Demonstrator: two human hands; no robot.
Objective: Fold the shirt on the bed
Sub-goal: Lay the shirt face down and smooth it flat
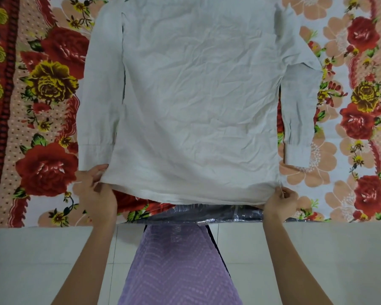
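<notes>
Across the bed, the floral bedspread (46, 119) fills our view from 9 to 3 o'clock. On it the pale grey long-sleeved shirt (198, 95) lies flat and creased, collar end toward 12 and hem toward 6. Its left sleeve (101, 95) lies along the body at 9, and its right sleeve (299, 119) lies just apart from the body at 3. At 6 the hem overhangs a dark plastic-wrapped package (207, 214) at the bed's edge.

Our left hand (97, 190) pinches the hem corner at 7 o'clock with curled fingers, and our right hand (279, 201) pinches the corner at 5.

We judge that the loose sleeves are the main risk. If we carry the hem toward 12 without tucking them in first, they could trail out or bunch inside the fold. Uneven pulls would skew the hem, and the wrinkles could be pressed in. We can read no brand, label or writing.
</notes>
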